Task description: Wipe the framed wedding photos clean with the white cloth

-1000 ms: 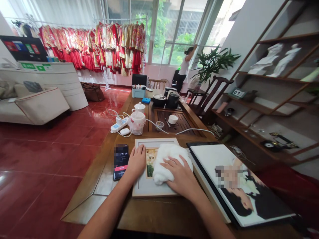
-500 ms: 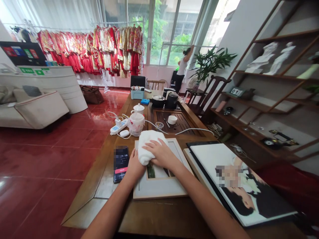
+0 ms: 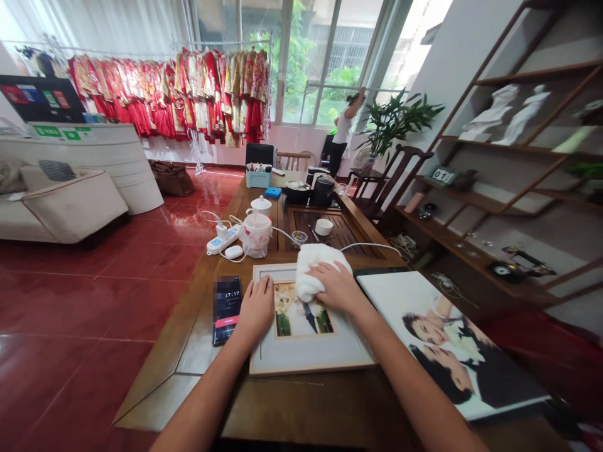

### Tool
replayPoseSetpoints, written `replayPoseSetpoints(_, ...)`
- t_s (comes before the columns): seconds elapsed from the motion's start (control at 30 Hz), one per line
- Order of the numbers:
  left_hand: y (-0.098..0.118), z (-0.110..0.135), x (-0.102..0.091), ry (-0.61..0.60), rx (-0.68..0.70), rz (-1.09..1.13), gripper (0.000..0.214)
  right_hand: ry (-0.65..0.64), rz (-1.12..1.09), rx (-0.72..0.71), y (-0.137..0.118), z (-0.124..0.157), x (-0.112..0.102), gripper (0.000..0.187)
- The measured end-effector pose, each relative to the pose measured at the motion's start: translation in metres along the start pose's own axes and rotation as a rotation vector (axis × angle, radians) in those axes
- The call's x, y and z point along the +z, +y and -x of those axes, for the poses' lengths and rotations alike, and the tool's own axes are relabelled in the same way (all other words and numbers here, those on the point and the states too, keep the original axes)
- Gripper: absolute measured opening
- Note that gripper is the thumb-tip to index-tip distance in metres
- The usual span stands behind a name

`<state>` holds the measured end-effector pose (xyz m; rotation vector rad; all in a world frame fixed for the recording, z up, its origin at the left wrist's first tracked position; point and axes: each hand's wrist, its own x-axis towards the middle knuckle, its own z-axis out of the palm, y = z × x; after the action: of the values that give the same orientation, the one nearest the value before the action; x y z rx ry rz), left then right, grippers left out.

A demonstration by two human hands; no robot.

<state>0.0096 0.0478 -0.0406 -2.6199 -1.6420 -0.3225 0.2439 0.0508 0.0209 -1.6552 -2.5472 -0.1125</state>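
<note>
A light wooden picture frame (image 3: 311, 361) with a white mat and a photo lies flat on the brown table. Across its upper right part rests a folded white towel (image 3: 313, 263). My right hand (image 3: 336, 285) is on the towel, fingers curved over it and gripping it. On the frame's left border lies my left hand (image 3: 257, 306), its fingers extended flat and holding nothing. The thumb of that hand is hard to see. Close to its left is a phone (image 3: 227, 314) with a lit timer screen.
To the right lies a large photo panel (image 3: 391, 292). Beyond the frame are a wrapped cup (image 3: 255, 235), a power strip (image 3: 223, 240), cables, a white bowl (image 3: 323, 226) and a tea tray (image 3: 301, 220). A person (image 3: 343, 129) stands by the window.
My right hand and the towel have slid right across the frame, uncovering more of the photo. My left hand shows more fully on the left border, apart from the towel.
</note>
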Motion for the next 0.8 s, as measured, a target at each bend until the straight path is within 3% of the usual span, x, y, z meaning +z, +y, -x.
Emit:
replayPoseSetpoints(0.17, 0.0, -0.002, 0.001, 0.005, 0.007, 0.016, 0.051, -0.002, 0.019, 0.003, 0.0, 0.001, -0.001, 0.05)
replayPoseSetpoints(0.4, -0.002, -0.003, 0.002, -0.031, 0.039, 0.07, 0.052, -0.033, -0.012, -0.146, -0.052, -0.023, 0.012, 0.059)
replayPoseSetpoints(0.5, -0.003, -0.002, 0.003, -0.038, 0.061, 0.079, 0.051, -0.031, -0.022, -0.166, -0.06, -0.026, 0.015, 0.06)
replayPoseSetpoints(0.8, -0.003, -0.002, 0.006, 0.021, 0.017, 0.02, 0.052, 0.013, -0.02, -0.011, -0.008, 0.007, 0.002, 0.047)
